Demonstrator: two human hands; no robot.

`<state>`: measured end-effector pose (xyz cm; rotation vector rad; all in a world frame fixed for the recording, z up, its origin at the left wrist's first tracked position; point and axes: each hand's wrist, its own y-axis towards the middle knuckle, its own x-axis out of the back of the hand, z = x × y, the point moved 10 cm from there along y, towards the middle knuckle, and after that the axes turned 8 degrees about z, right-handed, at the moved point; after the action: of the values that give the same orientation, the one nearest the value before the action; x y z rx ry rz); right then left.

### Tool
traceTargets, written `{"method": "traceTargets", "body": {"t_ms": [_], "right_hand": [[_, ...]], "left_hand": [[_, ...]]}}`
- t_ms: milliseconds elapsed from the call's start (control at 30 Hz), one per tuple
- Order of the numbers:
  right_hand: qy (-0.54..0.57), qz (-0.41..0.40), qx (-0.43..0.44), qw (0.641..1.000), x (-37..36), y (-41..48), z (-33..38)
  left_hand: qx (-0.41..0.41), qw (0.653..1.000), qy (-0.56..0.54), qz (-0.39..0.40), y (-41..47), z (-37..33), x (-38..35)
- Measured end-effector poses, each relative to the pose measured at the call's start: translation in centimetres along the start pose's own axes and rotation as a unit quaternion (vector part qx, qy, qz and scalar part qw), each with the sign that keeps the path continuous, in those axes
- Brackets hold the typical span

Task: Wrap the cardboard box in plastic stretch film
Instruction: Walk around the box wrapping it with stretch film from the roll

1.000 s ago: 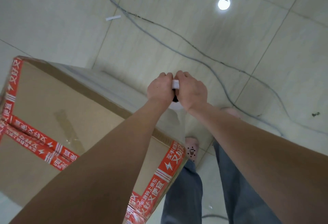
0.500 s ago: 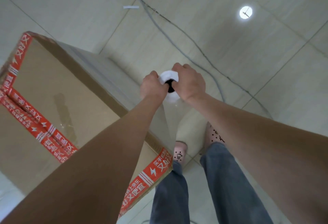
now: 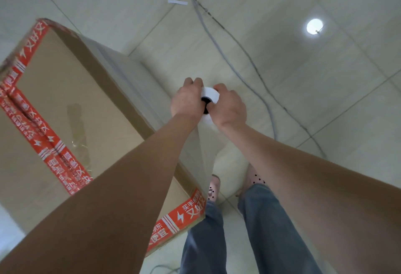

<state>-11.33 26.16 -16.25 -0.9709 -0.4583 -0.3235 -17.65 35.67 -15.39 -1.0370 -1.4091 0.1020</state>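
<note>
Left hand (image 3: 187, 102) and right hand (image 3: 230, 108) both curled round the film roll (image 3: 211, 94), held upright just beside the cardboard box (image 3: 65, 100); roll's white round end and dark core now show, mostly hidden a second ago; thin glossy film sheet (image 3: 206, 148) runs down toward the box corner; matte brown board, red printed tape (image 3: 43, 139).

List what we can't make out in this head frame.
All head view.
1. Film roll: only the top end shows; left hand and right hand cover its sides, so its length is unknown.
2. Cardboard box: cut by the left frame edge, crossed by the left forearm; far faces hidden, wrap coverage unknown.
3. Floor cables: run off the top edge.
</note>
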Motion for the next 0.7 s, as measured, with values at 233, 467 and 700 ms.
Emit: {"method": "traceTargets", "body": {"t_ms": [233, 467, 700], "right_hand": [[-0.181, 0.008, 0.107, 0.978, 0.7, 1.1, 4.4], [-0.012, -0.020, -0.037, 0.999, 0.9, 1.8, 2.0], [-0.080, 0.017, 0.061, 0.995, -0.1, 3.0, 6.6]], "left_hand": [[0.048, 0.998, -0.049, -0.006, 0.7, 2.5, 1.1], [0.170, 0.968, -0.182, -0.038, 0.7, 5.6, 2.2], [0.181, 0.962, -0.202, -0.030, 0.4, 7.8, 2.8]]}}
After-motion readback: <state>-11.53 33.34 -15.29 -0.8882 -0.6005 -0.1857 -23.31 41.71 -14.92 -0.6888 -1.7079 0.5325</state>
